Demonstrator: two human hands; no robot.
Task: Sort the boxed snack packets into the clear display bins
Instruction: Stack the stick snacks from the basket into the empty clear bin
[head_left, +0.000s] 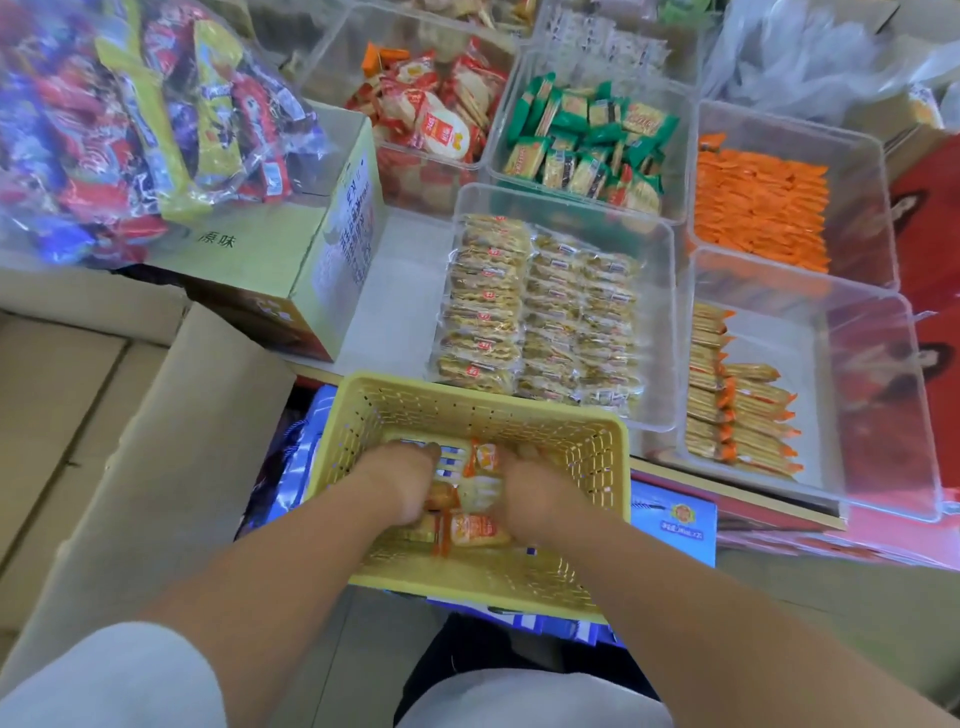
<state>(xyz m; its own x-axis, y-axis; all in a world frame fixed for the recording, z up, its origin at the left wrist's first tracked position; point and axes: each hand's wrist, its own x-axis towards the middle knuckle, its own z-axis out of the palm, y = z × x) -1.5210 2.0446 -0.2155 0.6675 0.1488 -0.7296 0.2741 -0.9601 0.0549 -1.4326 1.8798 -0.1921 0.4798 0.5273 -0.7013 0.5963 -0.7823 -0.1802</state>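
Bare forearms (291, 571) enter from 6 o'clock. Both hands are down in the yellow basket (597, 447), just below centre. Left hand (402, 480) at the basket's 9 o'clock, right hand (535, 491) at its 3 o'clock, a clutch of packets (478, 527) squeezed between them. Fingers of both hands curl down round the packets. The tips are buried, so I cannot tell how many each holds.

The packets are small orange-and-clear film sachets lying loose on the basket floor. Likely light, crinkly, slippery film, with brittle biscuit inside. Best scooped from under by the flat sides as a stack, not crushed and not pulled by the seams. A loose bunch could shed one or two over the rim.

Clear bins lie from 12 to 4 o'clock:
- Matching orange-ended packets sit in the half-filled bin (872, 395) at 4 o'clock, the likely target.
- A full biscuit bin (670, 332) is at centre.
- An orange bin (862, 171) is at 2 o'clock.
- A green bin (675, 93) is at 1 o'clock.

A carton (332, 244) and a sweets bag (130, 114) are at 10 o'clock.
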